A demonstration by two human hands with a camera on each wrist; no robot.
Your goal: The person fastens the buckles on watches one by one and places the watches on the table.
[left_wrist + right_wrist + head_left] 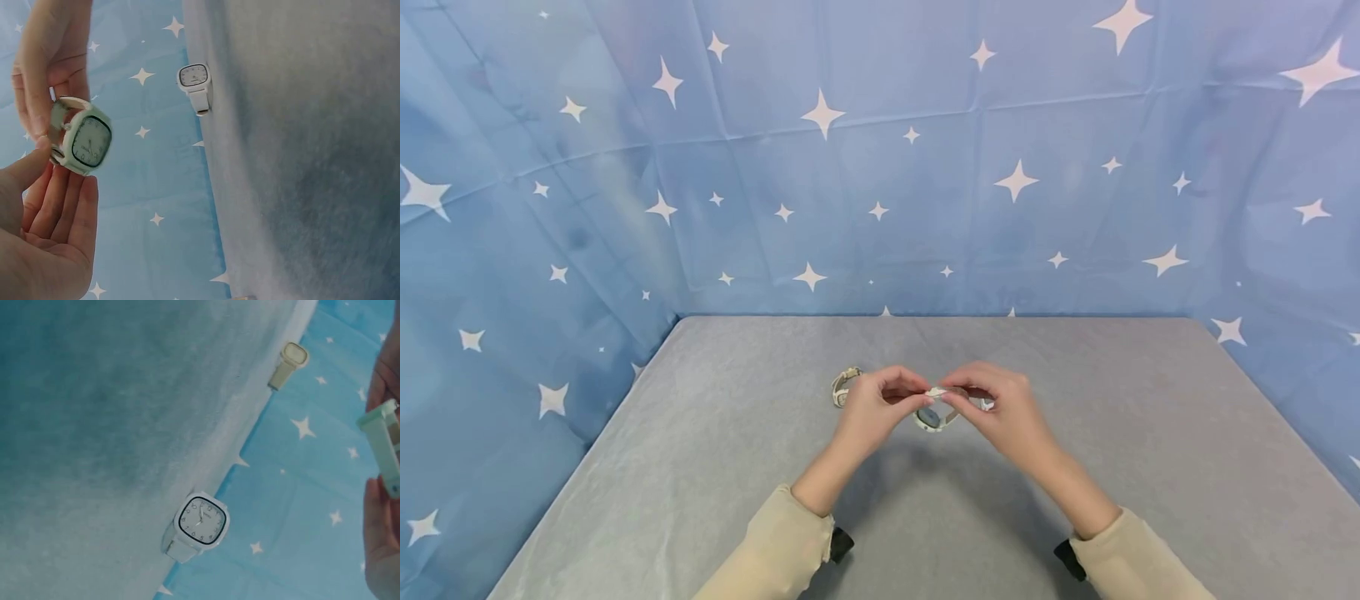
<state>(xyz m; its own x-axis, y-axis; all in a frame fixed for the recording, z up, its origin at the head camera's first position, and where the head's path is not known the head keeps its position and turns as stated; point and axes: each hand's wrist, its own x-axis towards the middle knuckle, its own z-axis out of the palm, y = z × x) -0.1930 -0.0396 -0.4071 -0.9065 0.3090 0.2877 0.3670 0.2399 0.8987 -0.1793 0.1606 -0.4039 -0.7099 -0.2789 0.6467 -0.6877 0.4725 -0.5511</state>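
Observation:
A pale green wristwatch with a squarish dial [92, 142] is held up above the table between both hands. In the head view the left hand [876, 408] pinches its strap from the left between thumb and fingers. The right hand [1003, 408] pinches the strap from the other side, fingertips close to those of the left. The strap is bent into a loop, its ends partly hidden by fingers. A white wristwatch [202, 520] stands on the table behind the right hand. Beyond the left hand is a cream wristwatch [841, 390].
A grey cloth covers the table [737, 467]. Blue fabric with white stars [910, 200] hangs behind it and along the sides. Dark straps [841, 545] show at both sleeve cuffs.

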